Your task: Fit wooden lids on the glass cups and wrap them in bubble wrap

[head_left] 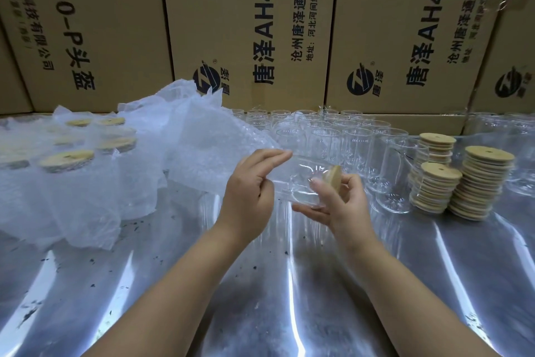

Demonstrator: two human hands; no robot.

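Observation:
A clear glass cup (301, 180) lies on its side between my hands above the table. A round wooden lid (335, 174) sits at its mouth, facing right. My right hand (338, 197) cradles the cup from below, thumb and fingers curled round the lid end. My left hand (252, 183) rests against the cup's base end, fingers stretched toward the bubble wrap (202, 148), whose sheet edge reaches the cup. Stacks of wooden lids (480, 183) stand at the right. Several bare glass cups (356, 136) stand in rows behind.
Wrapped, lidded cups (68, 160) stand at the far left under loose bubble wrap. Cardboard boxes (252, 24) wall off the back. The table (260, 298) is shiny metal with dark specks.

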